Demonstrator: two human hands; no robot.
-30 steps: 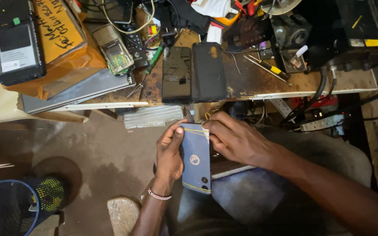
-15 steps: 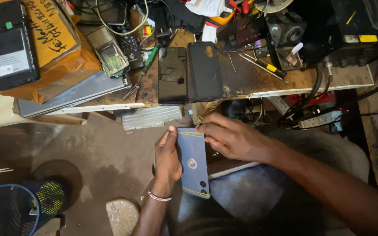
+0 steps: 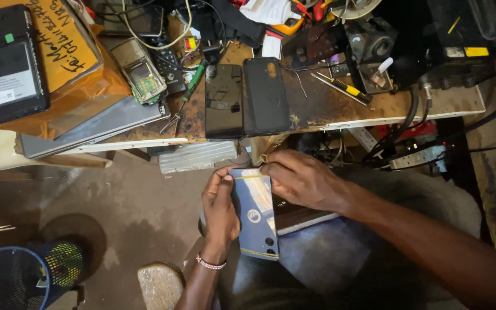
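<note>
A blue phone with a yellow trim [image 3: 255, 213] lies back-up over my lap, its camera end toward me. My left hand [image 3: 220, 213] grips its left edge, thumb curled over the top corner. My right hand [image 3: 301, 179] rests on its upper right edge, fingertips pinched at the top corner near a small brownish object. On the worn workbench [image 3: 328, 106] just beyond lie two dark phones side by side [image 3: 247, 99].
The bench carries an opened phone [image 3: 140, 72], a grey laptop [image 3: 93, 123], a yellow-handled screwdriver [image 3: 343, 87], cables and dark equipment [image 3: 460, 40]. A black phone with its back off [image 3: 8, 63] lies on an orange envelope. A blue mesh bin [image 3: 12, 278] stands at lower left.
The blue phone and both hands have stayed over my lap, shifting only slightly. My right hand has stayed at the phone's top corner.
</note>
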